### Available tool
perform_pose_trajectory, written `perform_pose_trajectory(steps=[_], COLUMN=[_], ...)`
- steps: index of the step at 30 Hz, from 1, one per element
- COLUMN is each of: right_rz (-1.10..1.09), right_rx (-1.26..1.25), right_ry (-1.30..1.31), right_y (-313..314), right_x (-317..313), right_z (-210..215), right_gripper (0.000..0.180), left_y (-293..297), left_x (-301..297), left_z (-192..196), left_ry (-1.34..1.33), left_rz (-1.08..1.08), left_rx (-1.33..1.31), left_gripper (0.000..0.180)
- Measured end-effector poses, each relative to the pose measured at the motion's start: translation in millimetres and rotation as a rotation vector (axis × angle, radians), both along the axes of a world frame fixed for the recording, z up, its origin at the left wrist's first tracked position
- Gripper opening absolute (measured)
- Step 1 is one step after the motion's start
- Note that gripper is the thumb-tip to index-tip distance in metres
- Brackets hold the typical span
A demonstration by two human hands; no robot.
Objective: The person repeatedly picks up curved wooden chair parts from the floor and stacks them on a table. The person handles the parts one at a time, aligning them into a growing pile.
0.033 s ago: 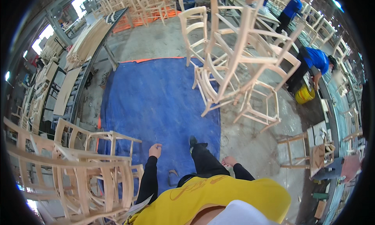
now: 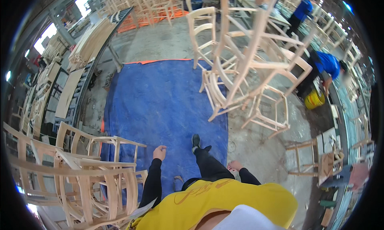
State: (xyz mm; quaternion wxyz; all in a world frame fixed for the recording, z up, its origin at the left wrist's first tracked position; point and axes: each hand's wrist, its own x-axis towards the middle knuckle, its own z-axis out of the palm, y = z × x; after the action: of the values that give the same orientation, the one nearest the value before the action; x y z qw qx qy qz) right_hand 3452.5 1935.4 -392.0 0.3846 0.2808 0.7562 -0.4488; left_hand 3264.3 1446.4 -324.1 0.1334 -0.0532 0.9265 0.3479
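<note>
My left hand (image 2: 159, 153) hangs over the blue sheet (image 2: 160, 90), its fingers loosely curled with nothing seen in them. It is nearest to the stacked wooden chairs (image 2: 116, 142) at the left, apart from them. My right hand (image 2: 235, 165) hangs beside my thigh near the sheet's right edge. Its fingers are bent together; what lies inside them, if anything, I cannot make out. One shoe (image 2: 195, 141) shows on the sheet, ahead of my body. Ahead right stands a cluster of bare wooden chairs (image 2: 252, 62), partly on the sheet, some stacked.
A long table with wooden slats (image 2: 90, 46) runs along the far left. At right, a person in blue (image 2: 324, 66) bends by a yellow bucket (image 2: 314, 99). A wooden stool-like frame (image 2: 302, 158) stands on the concrete. A curved dark piece (image 2: 178, 182) lies near my left arm.
My foot shows farther forward on the sheet, with more of the shoe in view. The chairs ahead and the sheet's edges sit slightly farther right in the picture. Both hands keep their pose.
</note>
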Motion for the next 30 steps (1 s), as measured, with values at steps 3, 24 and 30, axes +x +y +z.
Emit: perform_pose_trajectory(steps=[3, 24, 30], right_rz=[-0.052, 0.278, -0.288], right_rx=[-0.066, 0.11, -0.513], right_ry=[-0.095, 0.501, 0.494], right_y=[-8.4, -167.6, -190.5], right_x=[-108.1, -1026.6, -1187.4], right_z=[-27.9, 57.2, 190.3], right_gripper=[0.034, 0.024, 0.03], left_y=[-16.0, -162.4, -195.0], left_x=[-89.5, -604.7, -989.3], left_z=[-16.0, -145.1, -81.6], left_ry=[0.099, -0.569, -0.472], left_rz=[-0.041, 0.389, 0.291], left_rx=[-0.054, 0.071, 0.45], left_gripper=[0.028, 0.03, 0.015])
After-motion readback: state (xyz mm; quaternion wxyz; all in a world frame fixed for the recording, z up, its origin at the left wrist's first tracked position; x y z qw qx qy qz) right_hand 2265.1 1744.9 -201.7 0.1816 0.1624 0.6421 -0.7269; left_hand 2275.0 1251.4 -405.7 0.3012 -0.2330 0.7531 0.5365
